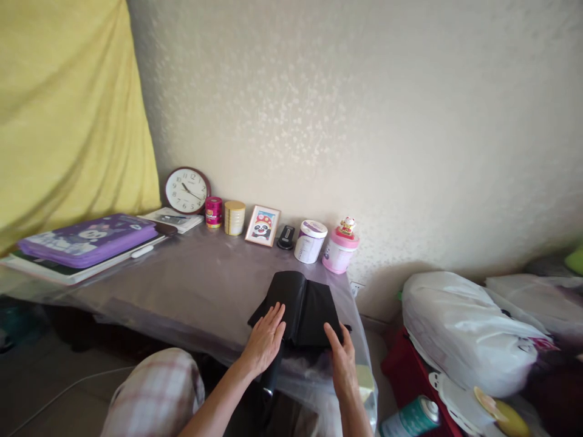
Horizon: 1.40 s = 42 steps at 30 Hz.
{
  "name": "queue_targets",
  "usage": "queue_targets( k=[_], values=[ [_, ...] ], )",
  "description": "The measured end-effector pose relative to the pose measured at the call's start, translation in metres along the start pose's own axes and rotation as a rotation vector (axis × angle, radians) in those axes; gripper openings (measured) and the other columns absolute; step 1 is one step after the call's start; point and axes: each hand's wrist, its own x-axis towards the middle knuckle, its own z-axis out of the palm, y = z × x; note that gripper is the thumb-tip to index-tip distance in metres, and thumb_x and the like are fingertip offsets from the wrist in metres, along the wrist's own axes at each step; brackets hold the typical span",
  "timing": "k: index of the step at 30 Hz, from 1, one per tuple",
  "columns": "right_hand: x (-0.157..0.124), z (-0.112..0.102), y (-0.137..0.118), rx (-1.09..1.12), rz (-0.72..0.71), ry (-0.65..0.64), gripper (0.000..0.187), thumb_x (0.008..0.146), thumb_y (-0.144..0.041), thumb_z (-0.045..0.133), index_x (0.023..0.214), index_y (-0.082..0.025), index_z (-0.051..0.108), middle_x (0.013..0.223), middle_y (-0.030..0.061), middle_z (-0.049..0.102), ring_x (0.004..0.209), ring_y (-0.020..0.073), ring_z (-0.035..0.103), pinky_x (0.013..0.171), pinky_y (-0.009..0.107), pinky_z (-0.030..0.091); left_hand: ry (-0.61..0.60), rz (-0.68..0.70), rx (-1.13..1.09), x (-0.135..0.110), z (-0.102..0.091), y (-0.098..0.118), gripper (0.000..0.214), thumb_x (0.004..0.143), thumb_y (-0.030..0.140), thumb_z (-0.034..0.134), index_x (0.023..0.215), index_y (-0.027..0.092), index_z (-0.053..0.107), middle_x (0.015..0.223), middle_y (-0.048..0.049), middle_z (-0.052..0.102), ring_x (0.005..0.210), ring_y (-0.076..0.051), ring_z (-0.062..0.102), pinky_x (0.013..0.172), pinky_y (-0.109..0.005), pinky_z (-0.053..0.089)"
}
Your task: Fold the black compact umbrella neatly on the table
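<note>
A black folded item [286,297] with smooth panels lies spread like an open book near the table's front right corner. Dark corners stick out from under it on both sides. A dark rod [272,375] with a shiny end points out below it toward me; I cannot tell whether they are joined. My left hand [268,337] rests flat on the left panel, fingers stretched out. At the lower right edge is my right hand [341,358], its thumb on the right panel and apart from the fingers, which are partly hidden at the edge.
Along the wall stand a clock [186,189], a pink tin [213,213], a yellow canister [234,218], a panda picture [263,226], a white tub [310,243] and a pink tub [339,252]. A purple case [91,240] lies left. White bags [464,328] fill the right side.
</note>
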Motion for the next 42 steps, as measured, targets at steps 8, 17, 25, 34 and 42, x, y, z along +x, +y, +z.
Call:
queue_targets(
  k=[8,17,25,34,42],
  values=[
    [-0.006,0.026,0.011,-0.003,0.086,-0.044,0.046,0.058,-0.046,0.075,0.087,-0.010,0.068,0.079,0.0063,0.069,0.082,0.0256,0.064,0.064,0.029,0.051,0.039,0.004,0.043,0.002,0.004,-0.003,0.050,0.095,0.036,0.018,0.142,0.020,0.023,0.149,-0.0027,0.024,0.136,-0.018,0.022,0.109,-0.039,0.025],
    [0.003,0.063,0.005,-0.136,-0.343,-0.107,0.044,0.075,-0.034,0.059,0.114,-0.016,0.058,0.102,0.0072,0.068,0.092,0.0221,0.062,0.082,0.034,0.049,0.111,0.006,0.141,-0.001,0.005,-0.001,0.048,0.095,0.032,0.021,0.140,0.020,0.030,0.146,-0.0038,0.031,0.134,-0.019,0.029,0.107,-0.040,0.029],
    [0.002,0.078,0.018,-0.390,-0.579,-0.196,0.034,0.081,-0.026,0.050,0.113,-0.020,0.059,0.104,0.0072,0.064,0.098,0.0211,0.059,0.089,0.037,0.046,0.170,0.009,0.150,-0.003,0.004,0.000,0.042,0.093,0.023,0.026,0.128,0.017,0.048,0.139,-0.0081,0.044,0.130,-0.024,0.036,0.106,-0.045,0.030],
    [-0.012,0.079,0.009,-0.525,-0.759,-0.190,0.028,0.081,-0.020,0.055,0.108,-0.022,0.061,0.105,0.0073,0.059,0.099,0.0216,0.053,0.089,0.038,0.045,0.166,0.090,-0.077,0.004,-0.006,-0.012,0.039,0.089,0.016,0.028,0.115,0.019,0.057,0.120,-0.0077,0.060,0.117,-0.018,0.051,0.102,-0.034,0.036],
    [-0.028,0.081,0.012,-0.536,-0.872,-0.264,0.032,0.082,-0.010,0.050,0.111,-0.019,0.061,0.112,0.0075,0.061,0.103,0.0225,0.051,0.090,0.040,0.045,0.143,0.102,-0.255,0.007,-0.014,-0.023,0.047,0.076,0.007,0.031,0.109,0.020,0.061,0.112,-0.0044,0.066,0.105,-0.016,0.059,0.095,-0.029,0.044]
  ],
)
